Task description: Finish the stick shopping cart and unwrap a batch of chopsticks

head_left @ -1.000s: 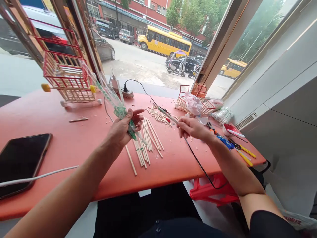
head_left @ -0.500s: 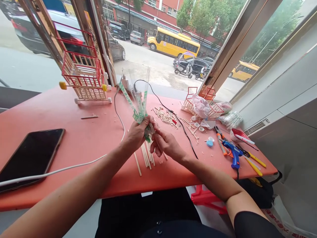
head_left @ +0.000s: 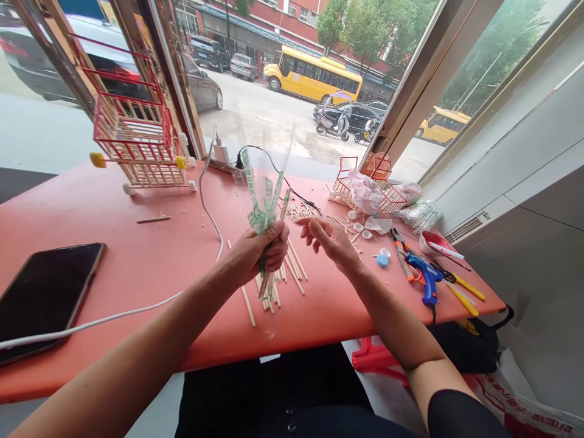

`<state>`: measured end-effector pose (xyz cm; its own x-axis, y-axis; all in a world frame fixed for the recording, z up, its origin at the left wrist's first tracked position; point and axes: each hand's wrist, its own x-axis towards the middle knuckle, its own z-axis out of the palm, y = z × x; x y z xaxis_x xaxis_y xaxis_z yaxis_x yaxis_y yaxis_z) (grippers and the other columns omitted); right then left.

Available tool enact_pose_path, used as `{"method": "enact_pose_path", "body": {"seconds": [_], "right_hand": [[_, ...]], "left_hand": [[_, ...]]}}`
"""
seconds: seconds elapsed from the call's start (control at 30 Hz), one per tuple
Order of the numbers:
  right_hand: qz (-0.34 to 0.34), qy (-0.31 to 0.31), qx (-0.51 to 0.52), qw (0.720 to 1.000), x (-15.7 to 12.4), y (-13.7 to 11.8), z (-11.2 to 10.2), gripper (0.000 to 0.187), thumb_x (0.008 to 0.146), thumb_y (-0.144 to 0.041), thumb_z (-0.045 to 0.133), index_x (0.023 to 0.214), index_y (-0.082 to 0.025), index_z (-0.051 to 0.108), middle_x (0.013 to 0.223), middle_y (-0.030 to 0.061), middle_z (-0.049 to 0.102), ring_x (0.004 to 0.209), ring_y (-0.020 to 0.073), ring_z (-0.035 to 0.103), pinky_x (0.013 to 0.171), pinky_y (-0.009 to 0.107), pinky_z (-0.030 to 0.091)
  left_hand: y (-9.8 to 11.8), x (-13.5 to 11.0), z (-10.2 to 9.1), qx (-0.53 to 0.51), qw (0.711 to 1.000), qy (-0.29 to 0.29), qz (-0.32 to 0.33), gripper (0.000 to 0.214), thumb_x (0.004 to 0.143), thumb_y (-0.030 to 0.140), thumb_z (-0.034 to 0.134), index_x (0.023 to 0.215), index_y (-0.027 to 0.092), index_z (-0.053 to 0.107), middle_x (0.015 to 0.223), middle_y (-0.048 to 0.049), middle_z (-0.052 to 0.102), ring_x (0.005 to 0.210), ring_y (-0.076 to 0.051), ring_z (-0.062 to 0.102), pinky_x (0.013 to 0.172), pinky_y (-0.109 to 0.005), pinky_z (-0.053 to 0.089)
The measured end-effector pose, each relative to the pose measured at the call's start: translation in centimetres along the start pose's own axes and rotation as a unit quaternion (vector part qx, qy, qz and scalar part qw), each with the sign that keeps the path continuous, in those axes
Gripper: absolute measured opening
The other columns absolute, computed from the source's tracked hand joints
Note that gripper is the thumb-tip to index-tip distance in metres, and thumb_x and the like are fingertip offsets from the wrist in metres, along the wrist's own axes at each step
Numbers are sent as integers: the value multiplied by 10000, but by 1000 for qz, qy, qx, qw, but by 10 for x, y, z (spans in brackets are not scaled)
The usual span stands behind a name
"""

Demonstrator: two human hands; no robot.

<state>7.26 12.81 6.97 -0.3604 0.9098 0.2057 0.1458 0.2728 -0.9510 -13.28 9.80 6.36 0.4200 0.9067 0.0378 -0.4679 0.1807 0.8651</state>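
Note:
My left hand (head_left: 270,248) is closed round a bunch of clear plastic wrappers (head_left: 260,213) with green print. Their blurred tops fan out above the fist. At least one thin wooden stick (head_left: 285,203) pokes up from the same grip, and more stick ends show below it. My right hand (head_left: 331,242) hovers just to the right, its fingers apart and nothing visible in them. On the table underneath lie several loose wooden sticks (head_left: 296,267), partly hidden by my left hand.
A red-trimmed stick-built cart (head_left: 137,140) stands at the left, near a phone (head_left: 50,292) and white cable (head_left: 150,306). Cut stick pieces (head_left: 303,212), another cart (head_left: 387,194), pliers (head_left: 401,255), and a blue glue gun (head_left: 424,274) lie to the right on the orange table (head_left: 205,334).
My right hand has come away from the bunch and moved right, its fingers opening. My left hand keeps its hold, and the wrappers now stand more upright.

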Motion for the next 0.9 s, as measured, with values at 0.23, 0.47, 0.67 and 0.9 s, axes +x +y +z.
{"method": "enact_pose_path", "body": {"seconds": [0.23, 0.47, 0.67, 0.9], "right_hand": [[-14, 76, 55, 996, 1, -4, -3, 714, 812, -894, 707, 686, -191, 695, 628, -24, 522, 546, 88, 426, 491, 250, 349], [-11, 142, 85, 986, 7, 4, -6, 687, 738, -864, 806, 655, -185, 737, 541, -44, 480, 496, 64, 336, 468, 253, 250], [-24, 287, 123, 950, 19, 2, -48, 625, 810, -843, 776, 752, -223, 718, 556, -72, 429, 462, 64, 317, 408, 250, 270], [-9, 407, 185, 895, 25, 1, -95, 622, 840, -805, 778, 723, -235, 559, 535, -120, 350, 435, 54, 332, 387, 204, 261]], "left_hand": [[-16, -3, 3, 71, 984, -94, -133, 567, 850, 703, 830, 736, 197, 603, 491, 84, 336, 390, -59, 234, 346, -182, 196], [-19, -1, -2, 85, 984, -81, -135, 540, 828, 695, 851, 786, 192, 661, 506, 107, 270, 407, -51, 164, 356, -179, 146], [-11, -1, -12, 103, 981, -100, -134, 505, 839, 653, 865, 802, 180, 692, 531, 110, 235, 427, -50, 131, 369, -183, 71], [22, -7, -26, -7, 999, -45, 12, 404, 948, 478, 822, 757, 180, 628, 524, 111, 223, 442, -54, 126, 355, -145, 168]]}}
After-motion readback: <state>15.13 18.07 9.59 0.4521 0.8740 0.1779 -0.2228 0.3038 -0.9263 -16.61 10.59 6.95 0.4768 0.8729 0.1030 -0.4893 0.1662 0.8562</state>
